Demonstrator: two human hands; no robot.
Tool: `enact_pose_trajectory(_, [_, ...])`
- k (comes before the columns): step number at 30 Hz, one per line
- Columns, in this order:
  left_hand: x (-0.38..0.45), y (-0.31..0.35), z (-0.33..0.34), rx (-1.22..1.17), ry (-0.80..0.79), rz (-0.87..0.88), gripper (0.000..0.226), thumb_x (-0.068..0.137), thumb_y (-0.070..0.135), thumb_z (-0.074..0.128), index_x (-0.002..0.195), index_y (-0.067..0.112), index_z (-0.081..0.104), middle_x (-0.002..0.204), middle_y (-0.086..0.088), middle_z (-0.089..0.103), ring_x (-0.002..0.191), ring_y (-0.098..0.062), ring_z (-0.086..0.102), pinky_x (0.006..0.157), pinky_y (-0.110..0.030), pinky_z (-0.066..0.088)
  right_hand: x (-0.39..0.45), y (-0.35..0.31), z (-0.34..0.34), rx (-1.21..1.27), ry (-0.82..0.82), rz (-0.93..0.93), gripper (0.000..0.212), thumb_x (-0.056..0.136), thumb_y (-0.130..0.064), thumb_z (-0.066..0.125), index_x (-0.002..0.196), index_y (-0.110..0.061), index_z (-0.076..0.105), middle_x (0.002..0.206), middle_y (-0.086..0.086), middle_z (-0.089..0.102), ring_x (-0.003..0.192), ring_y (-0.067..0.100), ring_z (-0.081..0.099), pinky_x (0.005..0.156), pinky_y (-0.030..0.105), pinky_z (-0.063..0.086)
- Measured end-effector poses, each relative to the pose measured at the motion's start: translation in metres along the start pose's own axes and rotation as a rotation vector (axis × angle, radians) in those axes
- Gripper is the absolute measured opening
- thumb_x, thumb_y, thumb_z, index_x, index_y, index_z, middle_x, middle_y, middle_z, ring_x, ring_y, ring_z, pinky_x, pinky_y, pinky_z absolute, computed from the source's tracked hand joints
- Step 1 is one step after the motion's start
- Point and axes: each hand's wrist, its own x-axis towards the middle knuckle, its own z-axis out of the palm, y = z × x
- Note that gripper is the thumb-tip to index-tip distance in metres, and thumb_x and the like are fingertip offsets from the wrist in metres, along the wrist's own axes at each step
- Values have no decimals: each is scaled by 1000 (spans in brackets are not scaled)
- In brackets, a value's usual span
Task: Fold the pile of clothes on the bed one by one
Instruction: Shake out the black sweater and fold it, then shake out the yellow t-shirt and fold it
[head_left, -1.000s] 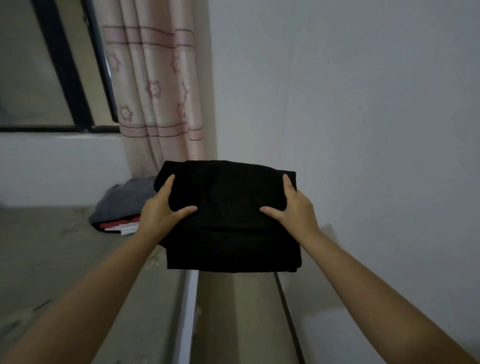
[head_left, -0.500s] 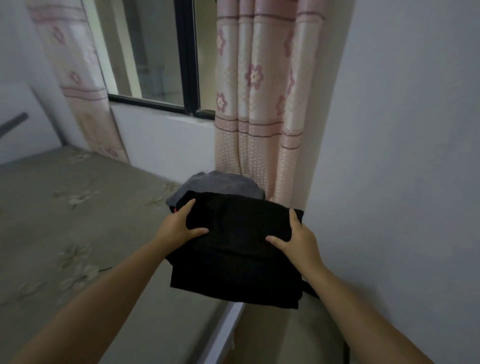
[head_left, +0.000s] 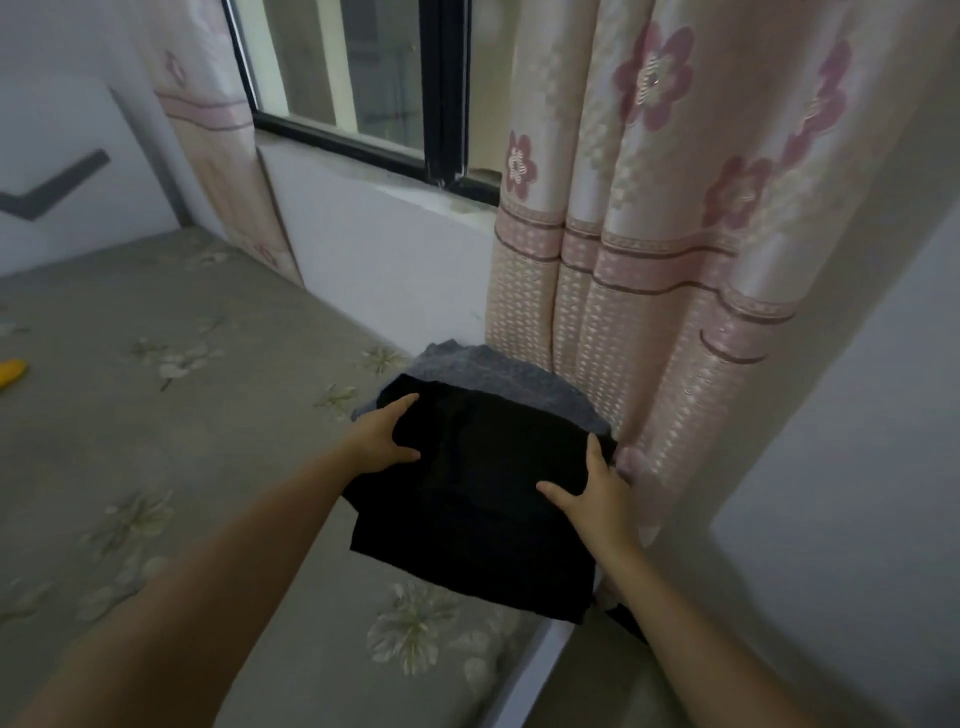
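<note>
Floral grey bed (head_left: 156, 415) under curtained window (head_left: 363, 78), both hands (head_left: 382, 439) gripping folded black garment (head_left: 483, 483).

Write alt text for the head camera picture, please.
Two hands, left and right, hold a folded black garment by its sides over a grey folded garment on a flowered bed, beside a pink flowered curtain and a window.

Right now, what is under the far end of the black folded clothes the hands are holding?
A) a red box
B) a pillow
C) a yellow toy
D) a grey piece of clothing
D: the grey garment peeks out from beneath the far edge of the black folded garment, which the left hand and right hand hold by its sides beside the curtain.
</note>
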Motion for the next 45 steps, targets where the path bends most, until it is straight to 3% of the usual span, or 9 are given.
enact_pose_trajectory(8, [158, -1, -56, 35, 228, -24, 83, 83, 12, 65, 146, 23, 12, 149, -10, 27, 134, -28, 31, 107, -35, 27, 147, -6, 45, 229, 94, -2, 92, 79, -34, 68, 146, -16, 8, 145, 15, 32, 131, 26, 34, 101, 28, 32])
enact_pose_trajectory(11, [208, -16, -47, 403, 274, -234, 78, 86, 36, 58, 145, 36, 5, 146, -10, 31, 129, -32, 34, 104, -46, 28, 188, 8, 74, 180, -21, 101, 88, 83, -37, 63, 147, -20, 4, 147, 18, 25, 129, 28, 37, 98, 29, 37])
enact_pose_trajectory(14, [224, -38, 16, 489, 52, -336, 62, 93, 51, 35, 145, 34, 7, 154, -4, 9, 139, -32, 13, 112, -48, 16, 208, 33, 100, -125, -282, 241, 75, 87, -49, 50, 146, -31, 6, 146, 19, 12, 127, 33, 31, 99, 37, 36])
enact_pose_trajectory(16, [217, -50, 64, 365, -141, -351, 58, 96, 49, 25, 146, 29, 4, 156, -4, -1, 141, -31, 4, 114, -45, 11, 213, 46, 109, -299, -300, 255, 68, 86, -59, 44, 144, -39, 13, 150, 16, 0, 135, 35, 13, 105, 45, 28])
enact_pose_trajectory(19, [205, -64, 90, 248, -102, -411, 56, 95, 51, 24, 145, 35, 4, 156, 2, -4, 142, -29, -1, 112, -48, 13, 220, 51, 112, -424, -194, 136, 66, 84, -61, 45, 142, -38, 22, 152, 12, -15, 139, 34, -9, 110, 52, 11])
enact_pose_trajectory(24, [168, -75, 58, 295, 107, -435, 53, 97, 47, 25, 145, 31, 12, 155, 0, 7, 142, -26, 5, 111, -47, 14, 223, 11, 119, -506, -197, -207, 62, 88, -55, 41, 143, -30, 25, 154, 10, -6, 140, 30, -9, 111, 52, -2])
enact_pose_trajectory(29, [51, -96, 11, 400, 384, -698, 49, 97, 44, 25, 144, 31, 20, 155, 1, 10, 143, -23, 3, 112, -40, 12, 187, -82, 158, -525, -383, -583, 61, 91, -51, 39, 144, -24, 22, 155, 7, 4, 142, 27, -4, 112, 50, -3])
enact_pose_trajectory(34, [-147, -108, -7, 389, 590, -1078, 49, 97, 42, 28, 144, 30, 22, 155, -1, 11, 143, -24, 3, 113, -38, 9, 69, -186, 197, -436, -525, -965, 62, 90, -48, 43, 143, -22, 26, 154, 8, 15, 142, 25, 4, 112, 49, -1])
enact_pose_trajectory(45, [-583, -23, 109, 316, 840, -1780, 53, 95, 45, 33, 144, 28, 22, 155, -2, 13, 141, -26, 8, 111, -39, 16, -322, -283, 197, -218, -676, -1623, 60, 89, -47, 47, 140, -20, 32, 148, 6, 29, 138, 23, 20, 110, 50, 14])
